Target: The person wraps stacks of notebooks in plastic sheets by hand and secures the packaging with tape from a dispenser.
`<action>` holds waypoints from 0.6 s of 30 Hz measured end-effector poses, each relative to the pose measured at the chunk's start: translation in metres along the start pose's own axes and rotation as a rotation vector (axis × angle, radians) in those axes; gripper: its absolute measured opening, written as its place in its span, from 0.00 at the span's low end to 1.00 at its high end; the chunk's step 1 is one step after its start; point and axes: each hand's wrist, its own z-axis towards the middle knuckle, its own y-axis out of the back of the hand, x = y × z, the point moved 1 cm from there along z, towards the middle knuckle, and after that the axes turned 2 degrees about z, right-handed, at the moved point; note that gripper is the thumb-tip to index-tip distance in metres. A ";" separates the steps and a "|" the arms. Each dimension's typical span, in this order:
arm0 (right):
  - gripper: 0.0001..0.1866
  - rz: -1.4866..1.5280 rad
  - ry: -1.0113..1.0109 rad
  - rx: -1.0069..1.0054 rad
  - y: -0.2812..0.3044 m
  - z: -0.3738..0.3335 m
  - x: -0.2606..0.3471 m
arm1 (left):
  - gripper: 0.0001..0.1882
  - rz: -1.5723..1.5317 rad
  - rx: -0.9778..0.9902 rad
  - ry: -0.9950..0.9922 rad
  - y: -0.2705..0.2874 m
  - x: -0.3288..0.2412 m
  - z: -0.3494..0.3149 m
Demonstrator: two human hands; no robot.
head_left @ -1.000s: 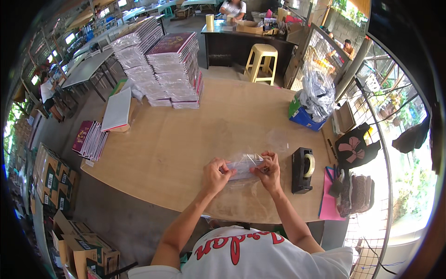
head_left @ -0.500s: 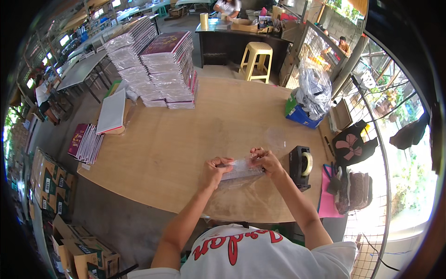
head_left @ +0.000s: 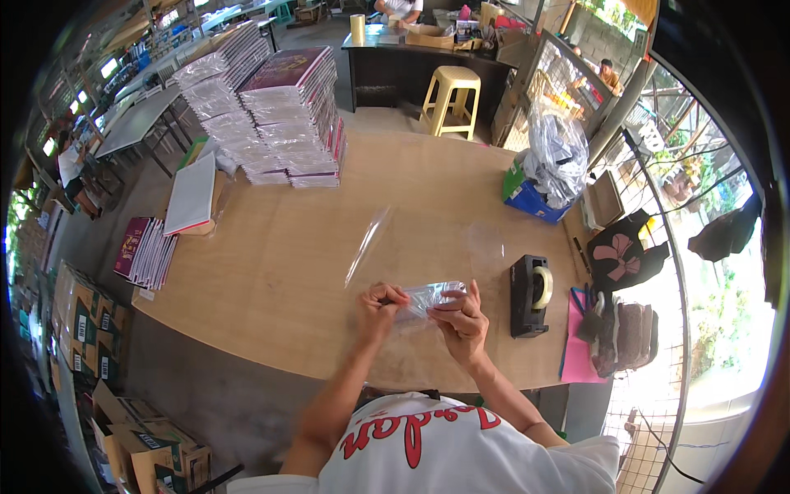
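Observation:
Over the near part of the wooden table, I hold a small crinkled piece of clear plastic (head_left: 425, 296), perhaps a bag or film, between both hands. My left hand (head_left: 381, 311) is closed, pinching the plastic's left end, and looks slightly blurred. Around the right end, the fingers of my right hand (head_left: 461, 323) are bent, gripping it from below. Beyond my left hand a shiny strip of clear plastic (head_left: 368, 245) shows above the tabletop; whether it lies flat is unclear. A black tape dispenser (head_left: 523, 309) with a roll of clear tape stands to the right of my right hand.
Tall stacks of plastic-wrapped books (head_left: 290, 111) stand at the table's far left. Loose books (head_left: 146, 251) and a white pad (head_left: 191, 198) lie along the left edge. At the far right sits a blue-green box (head_left: 531, 198) stuffed with plastic. A yellow stool (head_left: 453, 99) stands beyond.
My right hand has turned and moved nearer my body and my left hand. The plastic is now more bunched between them. A shiny plastic strip now shows beyond my left hand.

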 end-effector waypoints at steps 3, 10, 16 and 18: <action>0.13 0.113 -0.113 -0.090 -0.005 -0.019 0.001 | 0.10 0.012 -0.035 -0.017 -0.002 -0.002 -0.006; 0.14 -0.058 0.103 0.002 -0.014 -0.057 -0.030 | 0.13 0.046 0.240 0.053 0.007 -0.025 0.007; 0.20 -0.427 0.516 0.175 -0.004 -0.075 -0.054 | 0.31 0.382 0.965 0.214 0.018 -0.064 0.056; 0.23 -0.571 0.651 0.207 -0.001 -0.071 -0.064 | 0.32 0.768 1.085 0.047 -0.007 -0.083 0.063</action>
